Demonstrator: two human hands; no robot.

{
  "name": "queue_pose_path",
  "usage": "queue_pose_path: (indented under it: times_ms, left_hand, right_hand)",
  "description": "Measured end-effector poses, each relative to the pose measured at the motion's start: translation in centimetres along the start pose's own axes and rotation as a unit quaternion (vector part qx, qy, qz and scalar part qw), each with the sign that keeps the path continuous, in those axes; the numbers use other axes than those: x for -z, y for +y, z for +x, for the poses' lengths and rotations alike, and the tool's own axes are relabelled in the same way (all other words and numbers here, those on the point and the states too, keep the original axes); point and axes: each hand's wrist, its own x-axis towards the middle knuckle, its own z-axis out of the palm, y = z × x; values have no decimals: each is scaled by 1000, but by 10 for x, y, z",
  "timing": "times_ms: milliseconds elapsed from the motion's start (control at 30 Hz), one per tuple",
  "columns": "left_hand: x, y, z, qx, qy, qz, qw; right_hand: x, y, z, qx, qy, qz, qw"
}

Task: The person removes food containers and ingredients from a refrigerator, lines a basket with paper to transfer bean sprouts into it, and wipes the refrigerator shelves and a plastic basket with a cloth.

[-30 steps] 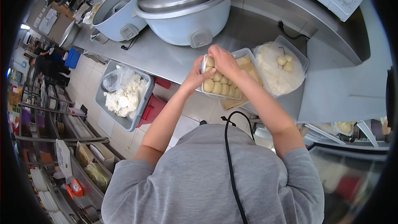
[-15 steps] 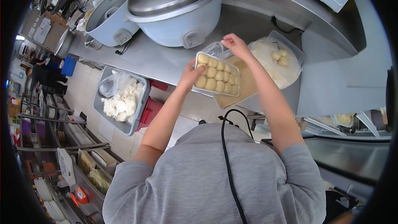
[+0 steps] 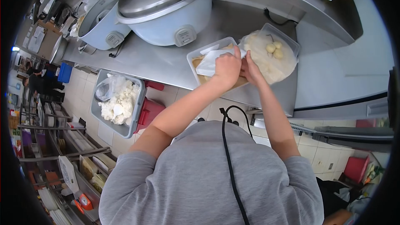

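My left hand (image 3: 228,68) grips a smooth white tray (image 3: 207,63), tipped so that its plain outer side faces me. The pale balls in it are out of sight. Close beside, my right hand (image 3: 251,70) has its fingers bent at the tray's right end; what they hold is partly hidden. Under both hands sits a clear plastic container (image 3: 191,60) with a brown lining or contents. To the right, a few pale round balls (image 3: 274,50) lie on a bulging plastic bag of whitish food (image 3: 260,58) in another clear container (image 3: 293,43).
A large lidded rice cooker (image 3: 166,21) and a second cooker (image 3: 100,27) stand on the steel counter (image 3: 154,60). Below left, a grey tub (image 3: 96,108) of white rice-like food sits over a red bin (image 3: 148,114). A black cable (image 3: 227,154) hangs over my shirt.
The tray of balls has been tipped and moved right over the container. My left hand has moved right with it; my right hand has come down beside it. The view has shifted slightly.
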Motion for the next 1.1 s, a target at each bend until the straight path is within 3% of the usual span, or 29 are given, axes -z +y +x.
queue_pose_path:
  times_ms: [200, 300, 433, 500, 733, 800, 833, 900, 933, 1000, 1100]
  left_hand:
    - [-8, 1, 17, -5, 41, -5, 999]
    - [19, -29, 25, -22, -13, -6, 1000]
    - [45, -85, 25, 15, -12, -61, 998]
    - [47, -104, 22, 14, 2, -94, 995]
    - [66, -104, 6, 17, 120, -160, 980]
    - [71, -100, 5, 11, 136, -174, 975]
    - [71, -98, 5, 10, 126, -167, 978]
    - [71, -97, 4, 7, 118, -158, 980]
    - [70, -96, 4, 12, 123, -163, 979]
    - [68, -93, 4, 18, 128, -169, 977]
    - [67, -85, 1, 37, 147, -174, 973]
  right_hand:
    - [0, 3, 1, -19, 32, -29, 999]
    - [-2, 1, -3, -3, 61, -62, 996]
    - [6, 2, 2, 22, 73, -121, 990]
    - [0, -12, -3, -60, 106, -232, 965]
    - [-8, -38, 4, -31, 80, -437, 896]
    - [-18, -46, 8, 140, 101, -531, 829]
    - [-19, -44, 14, 139, 99, -532, 829]
    - [-23, -40, 24, 261, 79, -606, 748]
    - [-24, -38, 27, 262, 81, -606, 747]
    - [-34, -36, 25, 311, 70, -644, 695]
    - [-57, -33, 19, 308, 76, -662, 679]
